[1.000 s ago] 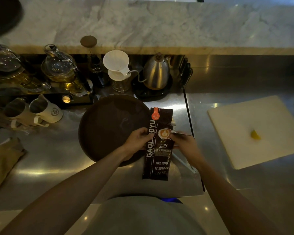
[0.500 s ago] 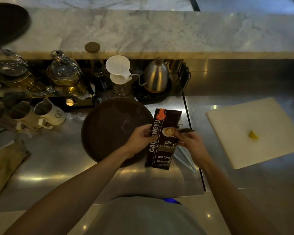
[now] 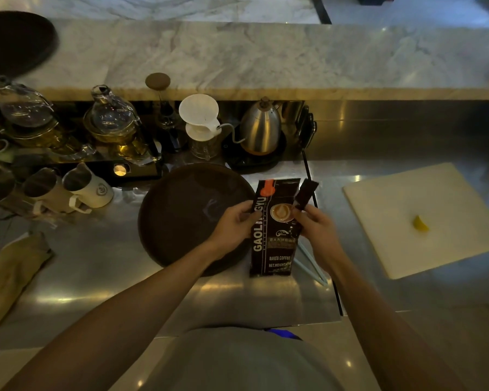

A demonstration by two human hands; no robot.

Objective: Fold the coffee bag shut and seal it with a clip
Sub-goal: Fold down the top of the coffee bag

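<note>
The left hand (image 3: 235, 221) grips the coffee bag (image 3: 274, 230) by its left edge. The right hand (image 3: 316, 227) pinches a dark strip (image 3: 305, 194) at the bag's right edge. The bag stands at the middle of the steel tabletop (image 3: 102, 266), near its front edge, just beside a round brown tray (image 3: 187, 210); pale blue sticks (image 3: 311, 263) lie right of it.

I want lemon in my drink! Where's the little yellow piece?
The lemon wedge lies on the white cutting board on the right of the steel counter, well right of the coffee bag and both hands.
</note>
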